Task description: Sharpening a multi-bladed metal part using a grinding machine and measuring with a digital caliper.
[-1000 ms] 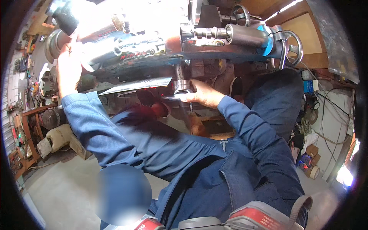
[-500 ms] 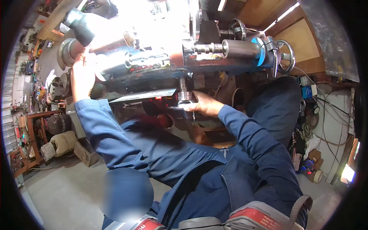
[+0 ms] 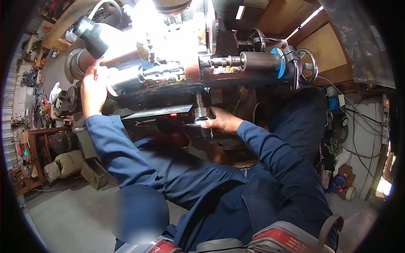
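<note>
My left hand is closed at the left end of a blue machine, beside the flange of a bright metal cylinder. Glare and the hand itself hide what its fingers hold. My right hand is wrapped around a metal crank knob below a collar on a short shaft at the machine's front. A lobed metal shaft, like a camshaft, runs along the machine into a grey cylinder at the right. A flat metal sheet juts out between my hands.
A black work lamp shines over the machine's upper left. Handwheels stand at its left end and right end. My knees are under its front edge. A wooden block and a pale cylinder lie on the floor at left.
The view has shifted slightly, bringing more of the lamp into sight. Both hands keep their places on the machine; the right hand's grip on the crank knob looks nearly unchanged.
</note>
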`<state>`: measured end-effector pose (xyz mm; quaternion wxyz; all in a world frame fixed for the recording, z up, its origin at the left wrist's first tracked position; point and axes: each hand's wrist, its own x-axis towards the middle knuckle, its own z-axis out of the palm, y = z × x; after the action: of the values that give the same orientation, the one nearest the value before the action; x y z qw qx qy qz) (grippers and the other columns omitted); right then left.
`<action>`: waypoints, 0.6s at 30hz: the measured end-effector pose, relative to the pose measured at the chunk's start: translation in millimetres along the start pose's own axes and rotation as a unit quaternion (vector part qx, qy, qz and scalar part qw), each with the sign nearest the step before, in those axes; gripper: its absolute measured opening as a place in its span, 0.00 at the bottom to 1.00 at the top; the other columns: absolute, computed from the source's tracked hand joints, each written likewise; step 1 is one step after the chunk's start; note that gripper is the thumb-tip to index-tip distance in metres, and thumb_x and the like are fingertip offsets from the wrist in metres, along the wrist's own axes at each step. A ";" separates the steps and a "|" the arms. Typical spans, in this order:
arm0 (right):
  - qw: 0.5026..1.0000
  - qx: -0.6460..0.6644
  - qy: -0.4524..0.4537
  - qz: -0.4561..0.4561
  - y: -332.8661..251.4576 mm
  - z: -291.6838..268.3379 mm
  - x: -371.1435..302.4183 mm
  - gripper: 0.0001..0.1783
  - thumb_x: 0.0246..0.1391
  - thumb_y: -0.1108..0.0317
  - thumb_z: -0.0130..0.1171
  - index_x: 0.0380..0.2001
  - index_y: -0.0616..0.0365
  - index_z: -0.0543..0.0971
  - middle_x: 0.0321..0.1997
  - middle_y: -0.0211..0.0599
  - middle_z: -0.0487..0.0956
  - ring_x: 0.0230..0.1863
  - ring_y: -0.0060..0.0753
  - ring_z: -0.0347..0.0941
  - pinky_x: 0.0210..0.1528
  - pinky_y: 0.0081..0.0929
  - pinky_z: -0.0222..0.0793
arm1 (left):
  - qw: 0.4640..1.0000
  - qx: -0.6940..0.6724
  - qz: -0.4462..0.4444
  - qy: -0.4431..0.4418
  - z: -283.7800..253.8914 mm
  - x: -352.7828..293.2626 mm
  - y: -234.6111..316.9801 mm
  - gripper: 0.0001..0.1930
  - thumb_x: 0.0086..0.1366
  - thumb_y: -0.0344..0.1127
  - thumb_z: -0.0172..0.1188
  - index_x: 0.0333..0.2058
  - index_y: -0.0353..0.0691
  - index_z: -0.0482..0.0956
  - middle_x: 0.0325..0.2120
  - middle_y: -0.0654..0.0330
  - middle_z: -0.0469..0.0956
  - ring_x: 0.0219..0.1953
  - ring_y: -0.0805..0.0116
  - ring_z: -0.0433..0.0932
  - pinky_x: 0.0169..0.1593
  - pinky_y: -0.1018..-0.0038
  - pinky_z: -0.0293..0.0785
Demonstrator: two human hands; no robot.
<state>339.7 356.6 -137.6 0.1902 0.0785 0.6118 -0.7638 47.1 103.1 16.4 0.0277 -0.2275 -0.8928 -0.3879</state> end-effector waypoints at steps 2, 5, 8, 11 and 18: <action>1.000 -0.009 0.013 0.003 -0.7 0.1 -1.1 0.49 0.39 0.34 0.67 0.57 0.59 0.70 0.54 0.42 0.74 0.57 0.37 0.68 0.63 0.33 0.59 | 1.000 -0.007 -0.025 0.001 1.3 -2.0 8.1 0.15 0.68 0.36 0.54 0.50 0.36 0.78 0.30 0.61 0.78 0.32 0.77 0.75 0.37 0.77 0.72; 1.000 -0.010 0.019 0.012 -4.0 1.1 -1.8 0.50 0.38 0.34 0.68 0.58 0.59 0.69 0.56 0.43 0.73 0.58 0.38 0.67 0.63 0.34 0.59 | 0.999 -0.048 -0.021 0.006 2.2 -0.6 2.5 0.13 0.68 0.34 0.53 0.46 0.35 0.78 0.32 0.60 0.79 0.32 0.77 0.74 0.38 0.77 0.73; 1.000 -0.019 0.009 0.014 -0.7 -0.7 0.1 0.52 0.38 0.34 0.68 0.60 0.59 0.68 0.57 0.45 0.73 0.59 0.39 0.67 0.64 0.35 0.59 | 0.998 -0.053 -0.023 -0.003 0.8 0.3 0.5 0.10 0.68 0.33 0.53 0.42 0.33 0.78 0.35 0.59 0.80 0.33 0.77 0.75 0.39 0.77 0.73; 1.000 -0.019 0.019 0.008 2.8 -0.6 0.8 0.52 0.38 0.34 0.68 0.60 0.60 0.68 0.57 0.45 0.73 0.59 0.39 0.67 0.64 0.35 0.59 | 1.000 -0.012 -0.007 0.019 1.8 1.8 -4.9 0.10 0.68 0.34 0.52 0.38 0.33 0.77 0.35 0.58 0.80 0.34 0.76 0.75 0.39 0.76 0.74; 1.000 -0.019 0.016 0.016 2.5 -1.3 0.9 0.52 0.37 0.34 0.68 0.59 0.60 0.68 0.56 0.44 0.73 0.59 0.38 0.67 0.63 0.34 0.60 | 1.000 0.015 -0.007 0.021 1.2 0.6 -1.5 0.13 0.70 0.37 0.51 0.44 0.34 0.77 0.31 0.58 0.80 0.32 0.75 0.75 0.38 0.74 0.72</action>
<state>339.7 357.3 -140.5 0.1940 0.0963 0.6281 -0.7474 46.1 103.3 14.6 0.0470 -0.2131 -0.8993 -0.3790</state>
